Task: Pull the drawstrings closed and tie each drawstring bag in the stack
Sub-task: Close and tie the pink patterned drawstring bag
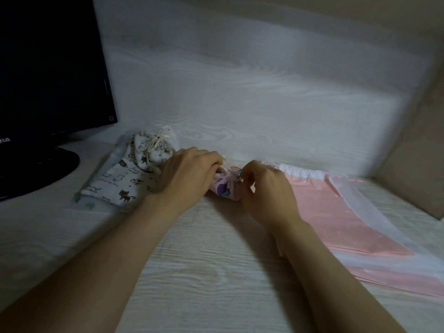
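Left hand (189, 174) and right hand (266, 191) pinch the gathered mouth of a small pink printed cloth drawstring bag (227, 187) lying between them, evidently to knot its cords; flat pink bags (336, 212) wait beside the right hand.

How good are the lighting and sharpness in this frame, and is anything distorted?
Head view: dim overall, with a brighter patch on the wall; head view: soft shadows lie on the desk beside both forearms; head view: wide-angle distortion tilts the edge of the monitor; head view: the printed bag held between the left hand and right hand is legible, though slightly soft.
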Motion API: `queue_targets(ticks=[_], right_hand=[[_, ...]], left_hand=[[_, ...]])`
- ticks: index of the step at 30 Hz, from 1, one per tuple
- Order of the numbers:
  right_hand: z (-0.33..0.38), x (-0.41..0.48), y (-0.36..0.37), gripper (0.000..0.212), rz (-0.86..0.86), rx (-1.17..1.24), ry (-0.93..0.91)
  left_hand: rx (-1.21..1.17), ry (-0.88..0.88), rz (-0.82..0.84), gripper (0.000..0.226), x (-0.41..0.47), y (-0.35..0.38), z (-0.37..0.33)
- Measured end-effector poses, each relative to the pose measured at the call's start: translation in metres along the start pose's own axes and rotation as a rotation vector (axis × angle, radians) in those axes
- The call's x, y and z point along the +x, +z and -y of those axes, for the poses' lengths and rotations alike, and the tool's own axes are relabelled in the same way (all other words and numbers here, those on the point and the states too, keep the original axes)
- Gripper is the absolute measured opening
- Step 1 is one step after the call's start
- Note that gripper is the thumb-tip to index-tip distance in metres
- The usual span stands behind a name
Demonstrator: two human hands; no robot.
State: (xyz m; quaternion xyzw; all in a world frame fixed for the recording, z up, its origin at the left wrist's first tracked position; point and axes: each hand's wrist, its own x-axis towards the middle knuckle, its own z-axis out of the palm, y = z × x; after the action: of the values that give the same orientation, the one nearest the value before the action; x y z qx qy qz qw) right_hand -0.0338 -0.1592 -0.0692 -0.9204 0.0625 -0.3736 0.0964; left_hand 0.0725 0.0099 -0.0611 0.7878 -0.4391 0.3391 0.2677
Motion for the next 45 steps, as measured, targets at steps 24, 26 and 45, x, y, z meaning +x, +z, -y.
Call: queue_targets(ticks=[24,26,45], right_hand=[[0.013,0.005,-0.005,0.017,0.156,1.180,0.707],[0.009,0.005,0.001,0.013,0.178,1.098,0.710],[0.015,0.009,0.008,0.025,0.132,1.197,0.768]], left_hand=[[-0.859,-0.587,0.190,0.065,0.002,0.013,-0.011],[-0.882,-0.575,0.225,0.074,0.002,0.011,-0.014],[-0.855,-0.591,0.480,0.052,-0.003,0.019,-0.020]])
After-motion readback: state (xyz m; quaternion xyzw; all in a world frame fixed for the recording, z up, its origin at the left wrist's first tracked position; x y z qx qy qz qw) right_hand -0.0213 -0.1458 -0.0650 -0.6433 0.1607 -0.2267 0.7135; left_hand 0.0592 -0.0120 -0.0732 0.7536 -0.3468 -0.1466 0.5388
